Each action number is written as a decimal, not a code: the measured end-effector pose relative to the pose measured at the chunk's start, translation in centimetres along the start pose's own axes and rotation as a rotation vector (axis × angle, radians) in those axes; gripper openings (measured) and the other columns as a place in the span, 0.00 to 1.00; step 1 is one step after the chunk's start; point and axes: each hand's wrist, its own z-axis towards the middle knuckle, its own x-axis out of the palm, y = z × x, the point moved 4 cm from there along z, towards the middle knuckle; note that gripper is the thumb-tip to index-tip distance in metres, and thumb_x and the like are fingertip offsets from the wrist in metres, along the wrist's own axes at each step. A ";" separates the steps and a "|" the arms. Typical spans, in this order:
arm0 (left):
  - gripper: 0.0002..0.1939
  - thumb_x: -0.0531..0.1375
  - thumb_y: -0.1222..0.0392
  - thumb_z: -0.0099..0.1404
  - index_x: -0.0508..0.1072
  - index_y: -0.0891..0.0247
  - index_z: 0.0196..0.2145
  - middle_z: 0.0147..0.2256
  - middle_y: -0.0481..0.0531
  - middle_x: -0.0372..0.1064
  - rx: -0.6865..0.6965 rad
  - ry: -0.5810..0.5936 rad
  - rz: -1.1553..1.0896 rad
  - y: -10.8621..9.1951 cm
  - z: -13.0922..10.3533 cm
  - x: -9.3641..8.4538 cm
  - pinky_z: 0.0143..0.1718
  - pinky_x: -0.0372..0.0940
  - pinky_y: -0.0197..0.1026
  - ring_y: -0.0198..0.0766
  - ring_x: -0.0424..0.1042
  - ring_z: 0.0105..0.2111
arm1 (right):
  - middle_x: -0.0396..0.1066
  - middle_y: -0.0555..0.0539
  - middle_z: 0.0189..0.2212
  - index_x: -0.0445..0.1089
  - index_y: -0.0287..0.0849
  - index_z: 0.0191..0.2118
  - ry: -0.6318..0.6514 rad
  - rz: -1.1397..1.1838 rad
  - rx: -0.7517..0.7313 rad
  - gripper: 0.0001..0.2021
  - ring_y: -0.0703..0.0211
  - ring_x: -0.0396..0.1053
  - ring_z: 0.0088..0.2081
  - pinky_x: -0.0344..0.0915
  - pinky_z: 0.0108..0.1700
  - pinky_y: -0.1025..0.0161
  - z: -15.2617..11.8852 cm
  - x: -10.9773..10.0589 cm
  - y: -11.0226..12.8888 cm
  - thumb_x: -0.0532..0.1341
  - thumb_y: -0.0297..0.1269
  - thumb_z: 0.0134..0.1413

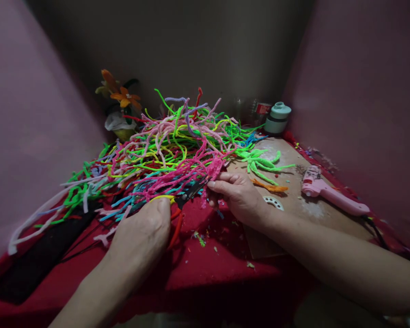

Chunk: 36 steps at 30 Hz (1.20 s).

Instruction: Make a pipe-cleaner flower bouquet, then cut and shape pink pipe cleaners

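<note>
My left hand [145, 230] is closed around scissors [184, 197] with red and yellow handles and dark blades. The blades point up and right, at a fuzzy pink pipe-cleaner piece [215, 168]. That piece is pinched between the thumb and fingers of my right hand [237, 196]. Whether the blades touch it I cannot tell. Just behind both hands lies a big tangled heap of pipe cleaners [171, 146] in pink, green, yellow, blue and red. Tiny fuzzy clippings [200, 239] are scattered on the red cloth [205, 269] below my hands.
To the right, a brown board [314, 207] carries a pink hot glue gun [335, 193], a green pipe-cleaner shape [259, 161], an orange piece [269, 186] and a white holed disc [273, 202]. A mint-lidded container [278, 117] and an orange flower [125, 97] stand at the back.
</note>
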 end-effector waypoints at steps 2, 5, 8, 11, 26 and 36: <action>0.10 0.45 0.69 0.62 0.65 0.66 0.32 0.28 0.56 0.66 -0.004 0.000 0.007 0.0 -0.1 0.0 0.24 0.55 0.39 0.41 0.66 0.24 | 0.67 0.52 0.16 0.68 0.37 0.20 -0.004 0.025 -0.002 0.10 0.69 0.63 0.18 0.59 0.23 0.69 0.1 0.0 -0.1 0.60 0.33 0.49; 0.12 0.44 0.72 0.61 0.65 0.66 0.31 0.27 0.56 0.66 -0.017 -0.020 0.016 0.0 -0.3 -0.1 0.24 0.55 0.39 0.41 0.66 0.25 | 0.66 0.52 0.16 0.67 0.37 0.19 -0.010 0.059 0.003 0.10 0.69 0.64 0.18 0.60 0.23 0.69 0.2 -0.1 -0.2 0.60 0.32 0.48; 0.12 0.44 0.72 0.61 0.65 0.66 0.31 0.27 0.56 0.65 -0.019 -0.035 0.024 -0.1 -0.4 -0.2 0.24 0.56 0.39 0.41 0.66 0.25 | 0.67 0.52 0.16 0.68 0.37 0.20 0.005 0.079 0.026 0.09 0.69 0.64 0.18 0.60 0.22 0.69 0.1 0.0 -0.2 0.60 0.32 0.47; 0.12 0.44 0.70 0.62 0.66 0.66 0.32 0.27 0.56 0.66 -0.028 -0.014 0.020 -0.1 -0.3 -0.3 0.24 0.56 0.39 0.41 0.66 0.25 | 0.67 0.52 0.16 0.68 0.37 0.20 0.021 0.082 0.035 0.08 0.69 0.63 0.17 0.58 0.21 0.70 0.1 0.2 -0.2 0.60 0.32 0.47; 0.11 0.44 0.71 0.60 0.65 0.65 0.32 0.26 0.56 0.66 -0.033 -0.006 0.020 0.1 -0.6 0.0 0.22 0.57 0.41 0.45 0.70 0.26 | 0.66 0.52 0.16 0.68 0.38 0.19 0.036 -0.006 0.016 0.09 0.69 0.62 0.19 0.58 0.25 0.68 -0.1 0.3 0.1 0.60 0.32 0.46; 0.11 0.44 0.69 0.61 0.64 0.64 0.33 0.28 0.53 0.67 0.050 -0.019 -0.168 0.8 -0.3 0.7 0.26 0.57 0.39 0.39 0.68 0.25 | 0.67 0.51 0.16 0.68 0.37 0.19 0.019 0.038 0.017 0.08 0.68 0.62 0.18 0.59 0.23 0.68 0.4 -0.2 -0.1 0.60 0.31 0.45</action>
